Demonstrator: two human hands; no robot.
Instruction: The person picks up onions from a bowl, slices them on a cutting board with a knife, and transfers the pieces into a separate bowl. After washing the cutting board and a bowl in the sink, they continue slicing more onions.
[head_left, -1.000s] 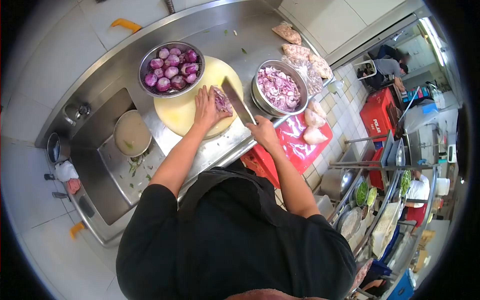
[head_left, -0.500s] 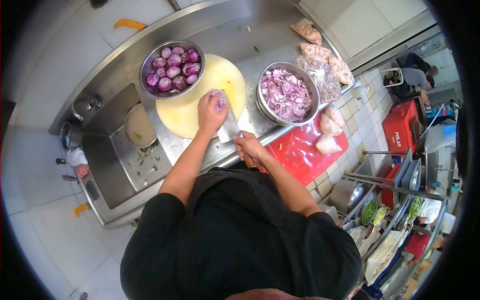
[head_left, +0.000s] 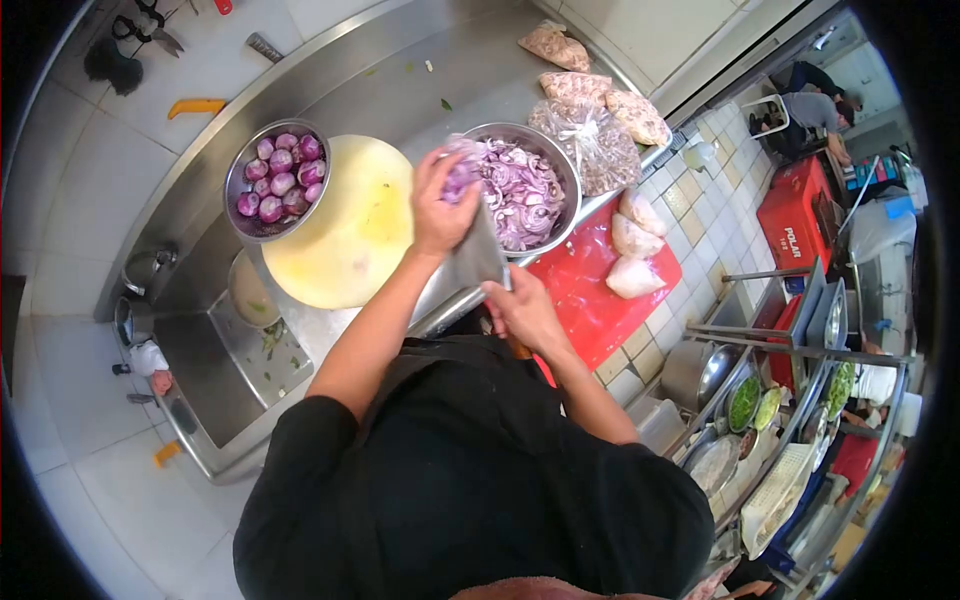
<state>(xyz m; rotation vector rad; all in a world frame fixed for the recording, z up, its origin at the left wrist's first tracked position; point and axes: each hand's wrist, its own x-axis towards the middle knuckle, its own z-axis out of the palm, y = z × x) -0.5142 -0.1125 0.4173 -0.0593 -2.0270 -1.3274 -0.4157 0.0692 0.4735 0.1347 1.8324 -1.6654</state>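
My left hand (head_left: 442,208) is closed on sliced red onion (head_left: 460,170), held against the cleaver blade at the left rim of a metal bowl. That bowl is full of sliced onion (head_left: 525,195). My right hand (head_left: 525,308) grips the handle of the cleaver (head_left: 478,252), whose broad blade points up and away from me beside the bowl. Left of my hands lies a round yellowish cutting board (head_left: 345,235). A colander (head_left: 240,222) of whole peeled red onions (head_left: 283,178) overlaps the board's upper left edge.
A sink (head_left: 215,365) with a pot (head_left: 250,290) is at the left. Filled plastic bags (head_left: 585,145) lie behind the bowl. White bags (head_left: 635,240) rest on a red surface (head_left: 590,300) at the right. Shelves (head_left: 800,350) and a co-worker (head_left: 815,110) are farther right.
Both hands and the cleaver have moved off the cutting board to the onion bowl, carrying sliced onion. The view has shifted too.
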